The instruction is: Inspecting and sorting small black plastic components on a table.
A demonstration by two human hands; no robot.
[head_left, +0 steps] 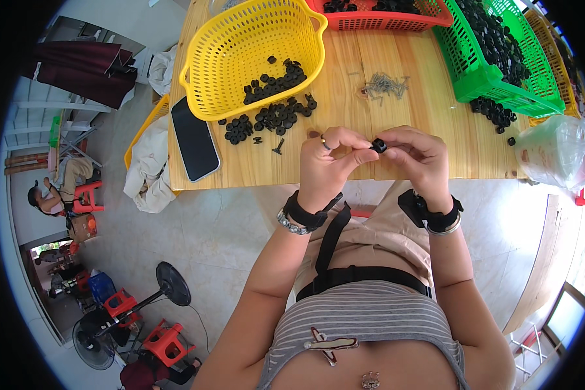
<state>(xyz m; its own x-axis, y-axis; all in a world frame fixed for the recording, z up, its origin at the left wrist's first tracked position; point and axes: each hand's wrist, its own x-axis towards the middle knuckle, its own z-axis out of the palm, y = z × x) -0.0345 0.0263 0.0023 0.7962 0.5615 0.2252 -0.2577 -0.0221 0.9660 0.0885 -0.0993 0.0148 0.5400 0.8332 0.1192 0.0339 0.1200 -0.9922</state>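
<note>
Both hands meet just above the front edge of the wooden table, pinching one small black plastic part (378, 146) between them. My left hand (335, 153) grips it from the left with thumb and forefinger. From the right, the thumb and fingers of my right hand (417, 153) close on the same part. Fingertips hide some of it. Left of the hands lies a heap of small black wheel-like pieces (276, 118), with one piece on a pin (278, 147) nearer the edge. Loose metal pins (387, 86) are scattered beyond the hands.
A yellow basket (208, 71) holding more black pieces stands at the back left, beside a phone (195, 140). Behind are a red basket (383, 21) and a green basket (494, 88) full of black parts. A plastic bag (556, 149) sits at the right corner.
</note>
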